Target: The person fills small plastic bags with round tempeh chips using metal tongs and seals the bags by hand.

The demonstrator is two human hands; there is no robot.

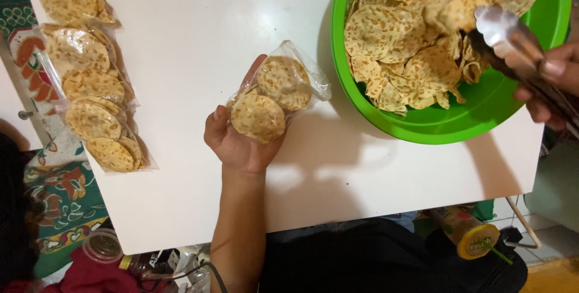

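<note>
My left hand [236, 139] holds a small clear plastic bag [277, 91] with round speckled crackers inside, just above the white table [181, 88]. My right hand [552, 85] grips metal tongs [509, 40] whose tips reach into a big green bowl [434, 127]. The bowl is heaped with loose speckled crackers [416, 34]. The tongs' tips rest among the crackers at the bowl's right side.
Filled clear bags of crackers [90, 94] lie in a row along the table's left edge. Below the table's near edge are a yellow-capped bottle [473, 233], a jar [104, 245] and a patterned mat [57, 190] on the floor.
</note>
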